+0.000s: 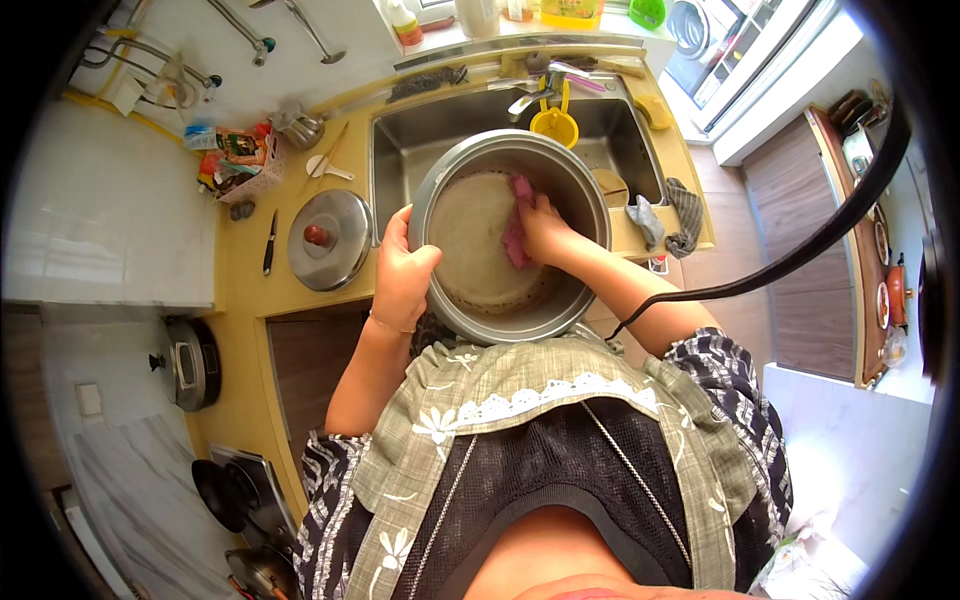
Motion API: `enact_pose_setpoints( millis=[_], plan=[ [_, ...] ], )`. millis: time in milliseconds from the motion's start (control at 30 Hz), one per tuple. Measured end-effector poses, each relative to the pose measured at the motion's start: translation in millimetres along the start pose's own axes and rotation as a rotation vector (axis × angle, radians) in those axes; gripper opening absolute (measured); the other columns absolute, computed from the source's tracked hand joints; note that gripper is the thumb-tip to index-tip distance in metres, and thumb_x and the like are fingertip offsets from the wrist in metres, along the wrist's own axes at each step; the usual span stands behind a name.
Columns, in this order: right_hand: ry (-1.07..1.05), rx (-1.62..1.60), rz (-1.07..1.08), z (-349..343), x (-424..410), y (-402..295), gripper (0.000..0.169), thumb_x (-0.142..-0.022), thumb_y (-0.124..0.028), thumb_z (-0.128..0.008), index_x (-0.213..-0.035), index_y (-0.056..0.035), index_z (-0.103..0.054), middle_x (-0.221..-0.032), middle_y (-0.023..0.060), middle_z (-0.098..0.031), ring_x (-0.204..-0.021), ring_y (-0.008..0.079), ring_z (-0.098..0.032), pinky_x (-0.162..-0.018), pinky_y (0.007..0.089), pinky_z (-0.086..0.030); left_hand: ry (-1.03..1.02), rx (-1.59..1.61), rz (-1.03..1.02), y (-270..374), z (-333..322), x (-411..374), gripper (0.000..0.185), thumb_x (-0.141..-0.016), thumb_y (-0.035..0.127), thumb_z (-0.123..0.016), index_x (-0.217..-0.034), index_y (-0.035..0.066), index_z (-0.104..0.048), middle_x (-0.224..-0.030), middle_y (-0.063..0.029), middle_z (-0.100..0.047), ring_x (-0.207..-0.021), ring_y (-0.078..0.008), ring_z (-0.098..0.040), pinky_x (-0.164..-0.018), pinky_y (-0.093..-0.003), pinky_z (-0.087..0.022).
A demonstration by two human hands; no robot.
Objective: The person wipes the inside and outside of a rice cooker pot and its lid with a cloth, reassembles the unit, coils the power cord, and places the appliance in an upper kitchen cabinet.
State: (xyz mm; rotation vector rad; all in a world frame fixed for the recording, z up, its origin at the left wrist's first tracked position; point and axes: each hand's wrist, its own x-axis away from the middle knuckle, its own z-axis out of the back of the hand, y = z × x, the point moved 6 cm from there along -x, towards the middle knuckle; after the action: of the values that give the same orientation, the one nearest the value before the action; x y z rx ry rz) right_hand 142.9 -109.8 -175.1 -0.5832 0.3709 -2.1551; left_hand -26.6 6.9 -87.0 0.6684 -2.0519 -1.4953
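A large, deep metal pot point(472, 225) is tilted towards me over the front edge of the steel sink point(397, 161). My left hand point(405, 266) grips its left rim. Inside the pot, my right hand point(544, 225) presses a pink cloth point(517, 244) against the right part of the inner bottom. Dark specks and stains mark the lower part of the pot's inside. To the left of my left hand, a round metal lid point(330, 251) with a reddish knob lies on the yellow counter point(244, 281).
Behind the pot are a chrome faucet point(536, 97) and a yellow strainer point(555, 127). Grey rags point(682, 217) hang at the counter's right corner. A knife point(271, 244), a white spoon point(330, 169) and a basket of packets point(259, 169) lie left. A black strap point(780, 259) crosses the right side.
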Motion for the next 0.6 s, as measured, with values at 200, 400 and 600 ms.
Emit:
enact_pose_setpoints(
  millis=[200,400,600],
  plan=[
    [0.336,0.252,0.383,12.2,-8.0,-50.4,0.045,-0.086,-0.008,-0.044,-0.130,0.0021,-0.045,-0.137,0.0221,-0.038,-0.118,0.0379,-0.045,-0.099,0.0430,-0.041,-0.052,-0.016,-0.003,8.4,-15.9,2.0,0.056,-0.071,-0.011,-0.044,-0.126,-0.004,-0.045,-0.116,-0.0102,-0.055,-0.105,-0.0159,-0.054,-0.092,-0.0270,-0.043],
    [0.261,0.207,0.947,-29.1,34.3,-85.7,0.045,-0.081,-0.011,-0.050,-0.124,0.0008,-0.053,-0.133,0.0167,-0.044,-0.116,0.0341,-0.047,-0.099,0.0377,-0.042,-0.018,-0.009,-0.027,2.0,-6.4,1.9,0.054,-0.072,-0.011,-0.043,-0.125,-0.004,-0.046,-0.113,-0.0098,-0.057,-0.102,-0.0152,-0.055,-0.091,-0.0265,-0.043],
    [-0.364,0.061,0.903,-46.8,60.8,-53.5,0.037,-0.089,-0.017,-0.047,-0.123,-0.0115,-0.058,-0.130,0.0076,-0.052,-0.120,0.0283,-0.046,-0.102,0.0335,-0.038,0.063,-0.079,-0.053,0.3,3.3,6.0,0.058,-0.069,-0.013,-0.042,-0.126,-0.004,-0.045,-0.113,-0.0097,-0.058,-0.101,-0.0159,-0.056,-0.090,-0.0272,-0.044]
  ],
)
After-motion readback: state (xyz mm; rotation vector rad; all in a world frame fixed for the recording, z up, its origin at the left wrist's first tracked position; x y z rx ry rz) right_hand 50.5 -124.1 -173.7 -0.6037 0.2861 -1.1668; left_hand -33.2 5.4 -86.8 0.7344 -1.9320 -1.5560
